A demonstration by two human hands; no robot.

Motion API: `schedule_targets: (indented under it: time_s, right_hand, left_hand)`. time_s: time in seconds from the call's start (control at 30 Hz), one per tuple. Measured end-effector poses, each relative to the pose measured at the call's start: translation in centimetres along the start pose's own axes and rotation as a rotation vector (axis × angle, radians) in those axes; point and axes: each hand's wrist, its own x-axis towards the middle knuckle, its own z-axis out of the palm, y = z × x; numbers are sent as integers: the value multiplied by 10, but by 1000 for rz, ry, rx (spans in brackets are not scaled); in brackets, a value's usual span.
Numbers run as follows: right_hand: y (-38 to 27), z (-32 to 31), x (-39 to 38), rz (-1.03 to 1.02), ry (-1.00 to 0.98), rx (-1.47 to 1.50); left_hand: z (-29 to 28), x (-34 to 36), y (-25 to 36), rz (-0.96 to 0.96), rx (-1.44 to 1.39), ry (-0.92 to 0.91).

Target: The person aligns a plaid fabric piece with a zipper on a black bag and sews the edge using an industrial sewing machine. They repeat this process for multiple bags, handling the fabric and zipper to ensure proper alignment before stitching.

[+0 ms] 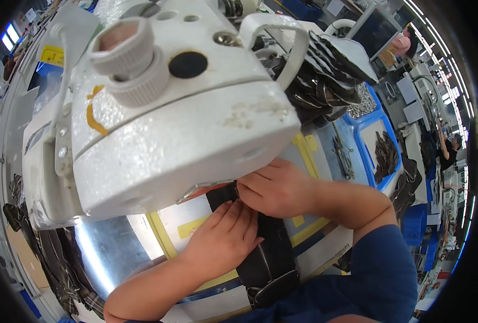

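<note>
A white sewing machine head [179, 140] fills the upper middle. Beneath it runs a strip of black fabric with a zipper [266, 258], lying over the bed marked with yellow tape. My left hand [225, 234] presses on that fabric, fingers closed together near the needle area. Just right and above, my right hand [271, 188] has bent fingers gripping the same fabric at the machine's front. The needle itself is hidden behind the machine head.
Stacked dark pieces [330, 72] stand behind the machine. Blue trays [364, 145] hold metal bits and dark strips, with scissors [342, 153] beside them. Plaid fabric [61, 269] hangs at the left. Other people [448, 153] work at the far right.
</note>
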Motion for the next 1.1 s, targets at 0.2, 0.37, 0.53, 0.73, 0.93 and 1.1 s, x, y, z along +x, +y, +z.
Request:
schedule_targets:
  time_s: [0.2,0.37,0.53,0.73,0.93,1.1]
  right_hand:
    - [1,5,-4,59,-88,100]
    - [8,11,-6,247,-111,311]
    - [10,4,0,252,-81,284]
    - [14,4,1,195,-113,246]
    - [13,10,-1,178,-75,193]
    - [10,12,-1,169,-42,140]
  left_hand:
    - [0,1,0,2,-10,-6]
    - [0,1,-1,-1,-13,-7]
    - [-1,1,-1,-8,-31,-6]
    - [0,0,-2,-10,-38,-3]
    - [-3,1,-4,-111,-37,64]
    - [-5,1,-15,-233,23,88]
